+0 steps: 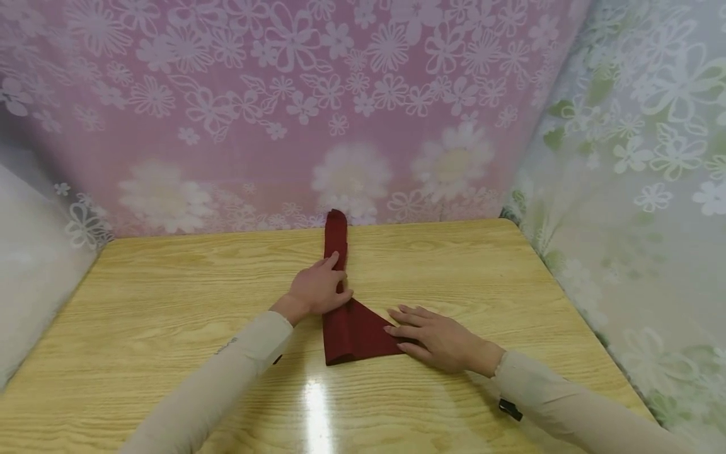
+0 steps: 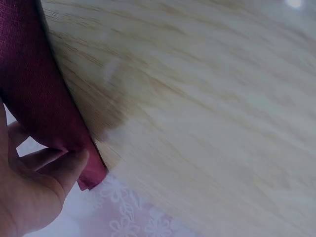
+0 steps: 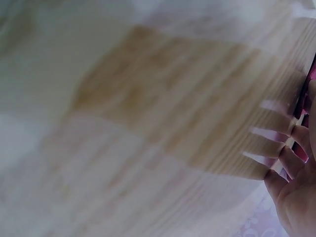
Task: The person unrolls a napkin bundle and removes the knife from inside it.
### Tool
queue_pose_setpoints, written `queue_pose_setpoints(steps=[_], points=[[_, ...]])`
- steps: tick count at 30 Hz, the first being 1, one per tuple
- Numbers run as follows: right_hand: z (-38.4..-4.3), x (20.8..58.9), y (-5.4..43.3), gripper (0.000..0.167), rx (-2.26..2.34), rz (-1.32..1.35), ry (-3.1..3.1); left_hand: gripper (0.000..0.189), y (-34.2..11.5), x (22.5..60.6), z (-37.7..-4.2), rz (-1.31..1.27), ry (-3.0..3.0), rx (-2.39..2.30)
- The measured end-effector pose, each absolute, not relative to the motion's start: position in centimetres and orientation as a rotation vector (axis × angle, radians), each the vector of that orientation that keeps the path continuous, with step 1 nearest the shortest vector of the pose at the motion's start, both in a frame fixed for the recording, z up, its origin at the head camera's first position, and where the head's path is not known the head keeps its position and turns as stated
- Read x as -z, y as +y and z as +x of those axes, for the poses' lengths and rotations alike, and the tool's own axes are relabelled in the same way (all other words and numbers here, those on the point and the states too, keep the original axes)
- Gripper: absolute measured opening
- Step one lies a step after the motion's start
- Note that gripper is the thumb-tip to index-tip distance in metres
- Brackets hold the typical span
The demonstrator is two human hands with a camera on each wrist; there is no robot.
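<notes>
A dark red folded cloth [image 1: 363,334] lies on the wooden table, with a narrow strip running to the far edge and a wider triangular part nearer me. My left hand [image 1: 319,289] grips the strip around its middle. In the left wrist view, the fingertips of that hand [image 2: 37,192] pinch the edge of the red cloth [image 2: 44,94]. At the cloth's right corner, my right hand [image 1: 439,337] rests with its fingers extended over the fabric. The right wrist view catches only the spread fingers [image 3: 291,160] and slivers of red behind them.
The table [image 1: 187,366] has a light wood grain and a bright reflection near the front. Behind it hangs a pink flowered curtain [image 1: 255,145], and a pale flowered one [image 1: 624,208] borders the right side. The strip's far end reaches the table's back edge.
</notes>
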State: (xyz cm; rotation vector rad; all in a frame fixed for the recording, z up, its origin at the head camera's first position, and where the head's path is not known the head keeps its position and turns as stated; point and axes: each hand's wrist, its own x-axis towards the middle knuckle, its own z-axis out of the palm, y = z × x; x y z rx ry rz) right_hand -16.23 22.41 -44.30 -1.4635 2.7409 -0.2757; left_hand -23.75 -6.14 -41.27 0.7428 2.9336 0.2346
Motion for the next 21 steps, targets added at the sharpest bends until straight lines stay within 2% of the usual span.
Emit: queue_pose_setpoints(steps=[5, 12, 21], points=[[-16.3, 44.5, 22.5, 0.042, 0.297, -1.457, 2.74, 0.047, -7.1, 41.3, -23.7, 0.749, 2.942, -0.214], [-16.2, 44.5, 22.4, 0.042, 0.3, -1.429, 2.734, 0.047, -8.3, 41.4, -23.2, 0.853, 3.008, -0.066], [-16.2, 44.4, 22.2, 0.041, 0.344, -1.462, 2.741, 0.048, -9.4, 41.4, -23.0, 0.859, 3.05, -0.084]])
